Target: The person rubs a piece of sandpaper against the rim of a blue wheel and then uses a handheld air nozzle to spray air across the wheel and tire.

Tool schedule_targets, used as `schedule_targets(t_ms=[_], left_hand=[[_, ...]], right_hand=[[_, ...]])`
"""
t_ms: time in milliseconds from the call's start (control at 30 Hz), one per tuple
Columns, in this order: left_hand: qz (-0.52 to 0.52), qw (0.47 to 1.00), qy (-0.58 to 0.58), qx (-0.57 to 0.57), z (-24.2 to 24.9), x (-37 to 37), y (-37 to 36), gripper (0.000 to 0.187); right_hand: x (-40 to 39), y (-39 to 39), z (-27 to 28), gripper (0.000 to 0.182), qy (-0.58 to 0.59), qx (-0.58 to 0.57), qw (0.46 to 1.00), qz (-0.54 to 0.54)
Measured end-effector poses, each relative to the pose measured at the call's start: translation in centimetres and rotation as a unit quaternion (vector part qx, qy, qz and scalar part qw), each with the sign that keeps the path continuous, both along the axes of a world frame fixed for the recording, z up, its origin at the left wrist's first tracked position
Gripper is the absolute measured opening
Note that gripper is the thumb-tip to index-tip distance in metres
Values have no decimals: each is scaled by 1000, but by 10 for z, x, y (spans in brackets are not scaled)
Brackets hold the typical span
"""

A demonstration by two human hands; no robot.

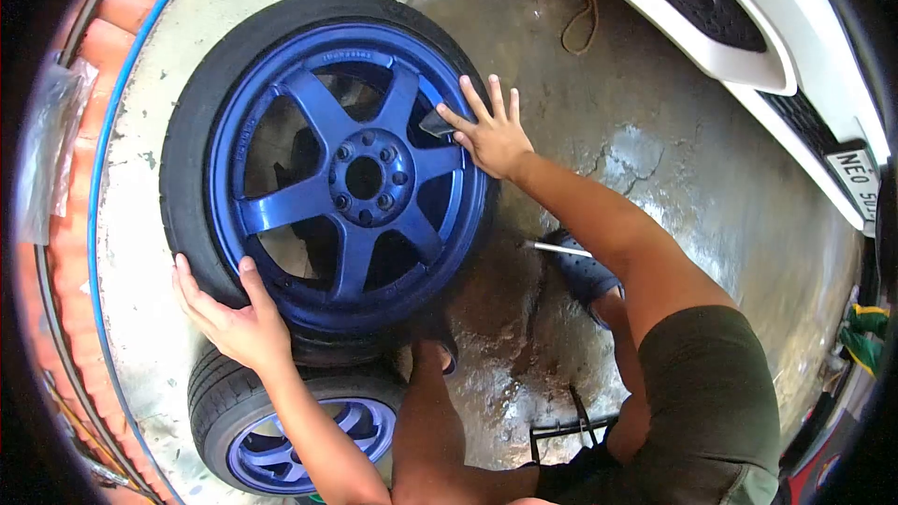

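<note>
A large wheel [412,112] with a blue six-spoke rim and a black tyre [192,178] lies face up in front of me. My left hand [234,318] grips the tyre at the near left, thumb on the sidewall and fingers curved over the tread. At the wheel's right edge is my right hand [493,131], with three fingers spread over the tyre. Between its thumb and forefinger sits a dark flat piece [435,123], resting against the rim; its material cannot be made out.
Below the large wheel, a second blue-rimmed wheel [210,411] lies nearer me. A white car's front bumper [748,75] stands at the upper right. A blue hose [103,178] runs along the left. The floor [636,150] is wet, with a cord loop [582,28] on it.
</note>
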State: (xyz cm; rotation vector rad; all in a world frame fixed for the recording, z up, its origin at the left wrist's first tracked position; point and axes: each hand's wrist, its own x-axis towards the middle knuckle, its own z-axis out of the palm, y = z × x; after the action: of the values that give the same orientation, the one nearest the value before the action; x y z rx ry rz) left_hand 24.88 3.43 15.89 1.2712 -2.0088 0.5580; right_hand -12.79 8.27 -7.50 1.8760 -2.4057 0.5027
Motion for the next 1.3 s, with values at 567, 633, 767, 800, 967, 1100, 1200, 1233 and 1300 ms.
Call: schedule_targets(t_ms=[567,633,767,800,967,1100,1200,1233,1300], left_hand=[[-19,1000,-5,8,0,3,2,77],[-9,1000,-8,2,1,1,1,77],[-14,1000,-1,0,-1,1,1,77],[-17,1000,-2,-2,-1,2,0,77],[-8,1000,0,0,-1,1,0,78],[-14,1000,4,-3,-3,3,-1,77],[-19,1000,3,-5,-3,3,-1,78],[-24,1000,7,-3,-3,3,-1,78],[-26,1000,16,2,-2,2,0,78]], right_hand=[[-43,14,35,24,-721,-93,685,-41],[-54,19,49,21,-818,-60,570,-37],[-52,18,55,20,-756,-14,654,-12],[-49,14,52,21,-688,-1,726,-14],[-40,-12,34,18,-247,-81,962,83],[-34,-24,29,24,56,-23,981,183],[-36,-28,34,26,99,-29,969,226],[-40,-36,27,24,140,-60,968,200],[-41,-59,40,26,89,-101,985,105]])
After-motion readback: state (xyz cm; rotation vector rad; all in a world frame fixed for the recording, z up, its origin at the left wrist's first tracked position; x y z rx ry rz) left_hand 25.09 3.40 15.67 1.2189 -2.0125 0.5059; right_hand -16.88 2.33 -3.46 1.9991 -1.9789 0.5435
